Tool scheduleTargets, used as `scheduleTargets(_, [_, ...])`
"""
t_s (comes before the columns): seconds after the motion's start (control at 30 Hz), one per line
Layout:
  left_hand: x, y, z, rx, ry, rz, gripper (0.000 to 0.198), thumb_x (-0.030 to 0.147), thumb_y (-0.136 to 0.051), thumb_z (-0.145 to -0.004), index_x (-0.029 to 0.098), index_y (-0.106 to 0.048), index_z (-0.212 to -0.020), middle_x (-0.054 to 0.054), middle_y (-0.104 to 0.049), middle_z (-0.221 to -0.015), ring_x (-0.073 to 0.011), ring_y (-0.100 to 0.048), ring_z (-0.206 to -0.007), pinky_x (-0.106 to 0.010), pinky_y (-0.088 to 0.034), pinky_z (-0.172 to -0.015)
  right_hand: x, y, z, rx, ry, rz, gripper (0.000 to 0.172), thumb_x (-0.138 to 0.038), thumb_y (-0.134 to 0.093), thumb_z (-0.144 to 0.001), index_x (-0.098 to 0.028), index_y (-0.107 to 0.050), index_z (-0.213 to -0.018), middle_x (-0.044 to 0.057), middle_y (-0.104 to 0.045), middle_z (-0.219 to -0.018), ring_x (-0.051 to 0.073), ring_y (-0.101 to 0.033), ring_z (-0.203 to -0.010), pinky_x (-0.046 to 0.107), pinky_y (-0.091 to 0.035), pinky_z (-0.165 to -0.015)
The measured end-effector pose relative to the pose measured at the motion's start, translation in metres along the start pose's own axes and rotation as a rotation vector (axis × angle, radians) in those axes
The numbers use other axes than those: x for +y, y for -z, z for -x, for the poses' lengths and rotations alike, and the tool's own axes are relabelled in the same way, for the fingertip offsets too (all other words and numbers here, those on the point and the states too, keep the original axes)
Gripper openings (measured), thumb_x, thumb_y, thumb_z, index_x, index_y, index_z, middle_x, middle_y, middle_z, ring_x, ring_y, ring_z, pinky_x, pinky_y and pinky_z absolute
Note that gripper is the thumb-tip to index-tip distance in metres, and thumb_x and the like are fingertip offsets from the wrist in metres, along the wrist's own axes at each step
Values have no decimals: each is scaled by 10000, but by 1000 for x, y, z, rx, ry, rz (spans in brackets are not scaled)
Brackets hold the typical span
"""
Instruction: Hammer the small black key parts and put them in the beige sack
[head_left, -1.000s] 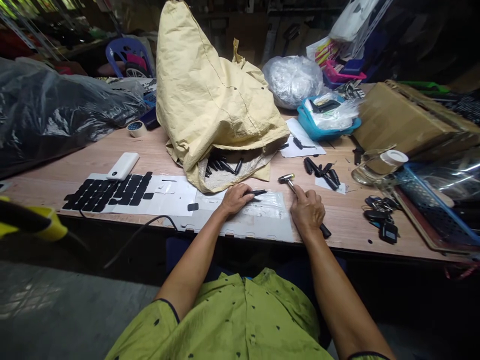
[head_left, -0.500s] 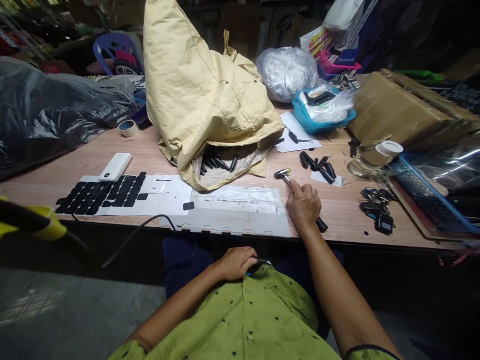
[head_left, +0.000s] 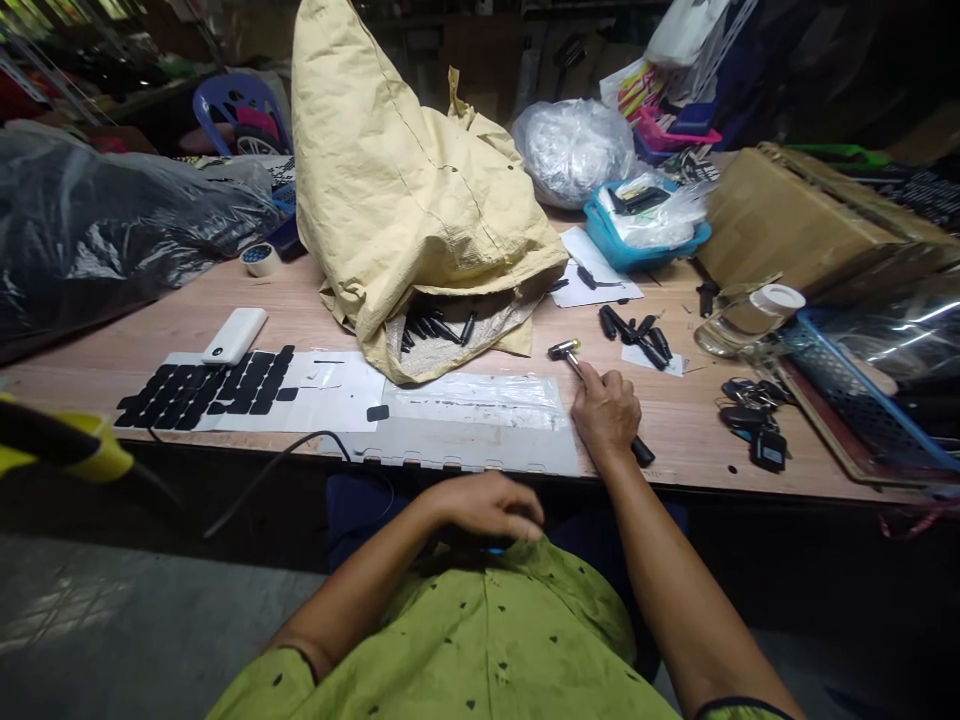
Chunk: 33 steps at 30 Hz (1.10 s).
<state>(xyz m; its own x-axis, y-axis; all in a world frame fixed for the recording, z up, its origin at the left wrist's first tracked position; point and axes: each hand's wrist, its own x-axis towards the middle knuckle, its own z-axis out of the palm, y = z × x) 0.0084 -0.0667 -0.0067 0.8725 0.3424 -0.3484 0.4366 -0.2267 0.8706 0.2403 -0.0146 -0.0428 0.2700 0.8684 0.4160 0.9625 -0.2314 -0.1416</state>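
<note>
The right hand point(head_left: 607, 412) grips a hammer point(head_left: 564, 349) on the counter point(head_left: 686, 425), where a careless sideways swing could scatter nearby black parts point(head_left: 659, 343); the left hand point(head_left: 491, 503), off the edge, hides its grip.

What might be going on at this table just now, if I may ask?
Someone at the table has a hammer in the right hand, which rests beside a pale sheet. The left hand is close to the green shirt, on the near side of the table edge, with nothing visible in it. Beyond the sheet, a yellowish sack sits with its mouth towards them, black pieces showing inside.
</note>
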Motion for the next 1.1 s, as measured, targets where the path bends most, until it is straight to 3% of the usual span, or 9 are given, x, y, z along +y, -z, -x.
scheduleTargets(0.1, [12,57,-16,520,-16,51,266,370,-604,-948,177,-741,-1069,-36,-744,-968,-148,-658,-836,-248,-501,-779,0,-1,0,-1,10,13,362,-199,-471,-958,-233,-718,-1221,96,-549,-878,215,-425,-808,318,-218,-632])
scheduleTargets(0.2, [4,112,-41,1101,270,-112,226,266,-567,-956,169,-729,-1081,-73,-713,-1004,-183,-657,-892,-288,-510,-812,-2,-1,0,6,18,18,360,-190,-482,-948,-230,-715,-1219,92,-544,-875,215,-429,-814,315,-222,-632])
scheduleTargets(0.3, [-12,147,-62,1338,515,-251,222,244,-637,-894,155,-733,-1073,-123,-672,-1078,-249,-659,-1009,-342,-514,-906,-4,-1,0,3,14,30,358,-192,-495,-944,-229,-711,-1226,92,-546,-882,215,-430,-817,311,-229,-634])
scheduleTargets(0.4, [-27,159,-72,1317,620,-296,166,246,-685,-841,164,-748,-971,-147,-633,-1135,-294,-658,-1042,-372,-519,-930,-6,0,0,-3,12,42,360,-199,-493,-950,-233,-712,-1234,91,-552,-884,214,-432,-814,309,-224,-633])
scheduleTargets(0.5, [-34,156,-72,1322,570,-330,111,212,-677,-833,191,-737,-924,-128,-630,-1121,-286,-650,-1047,-374,-515,-941,-6,1,0,-6,17,42,364,-195,-492,-948,-235,-718,-1231,88,-552,-872,210,-429,-802,309,-208,-628])
scheduleTargets(0.6, [-31,142,-63,1324,370,-377,117,223,-673,-845,215,-716,-953,-84,-665,-1041,-247,-641,-1012,-356,-508,-939,-2,1,0,5,17,30,350,-202,-505,-939,-227,-726,-1210,82,-537,-858,200,-413,-776,308,-189,-625])
scheduleTargets(0.77, [-21,100,-48,1009,69,-428,123,237,-677,-851,217,-704,-969,-33,-704,-944,-208,-627,-923,-336,-506,-881,3,0,0,14,6,-19,322,-216,-529,-929,-221,-729,-1181,73,-516,-859,177,-372,-730,305,-174,-626])
scheduleTargets(0.9, [-24,74,-45,831,58,-474,129,272,-690,-862,220,-716,-977,-43,-688,-963,-226,-602,-965,-354,-492,-893,6,2,-1,1,-11,-59,326,-222,-522,-931,-224,-737,-1176,73,-520,-866,164,-356,-704,310,-173,-625])
scheduleTargets(1.1, [-36,66,-49,828,58,-417,214,327,-736,-852,222,-726,-1039,-53,-644,-981,-233,-578,-996,-359,-471,-923,10,1,-1,39,-6,-106,350,-229,-507,-909,-219,-744,-1167,73,-521,-817,169,-355,-693,319,-194,-615])
